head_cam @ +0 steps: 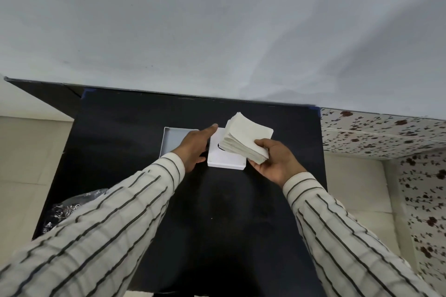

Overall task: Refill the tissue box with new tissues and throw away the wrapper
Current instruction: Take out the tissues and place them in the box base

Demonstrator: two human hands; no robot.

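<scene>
A thick stack of white tissues (246, 138) is held above the table by my right hand (275, 161), gripping its near right corner. Below it lies a white square tissue box part (225, 158) with a dark slot, flat on the black table (217, 200). To its left sits a shallow open white tray-like box part (172, 138). My left hand (195, 146) hovers between the two parts, fingers extended, forefinger pointing away, holding nothing. No wrapper is clearly visible on the table.
A crinkled dark patterned plastic bag (65, 210) sits at the table's left edge. A pale wall stands behind the table. A floral-patterned surface (386, 137) and a cream cushion (357, 188) lie to the right.
</scene>
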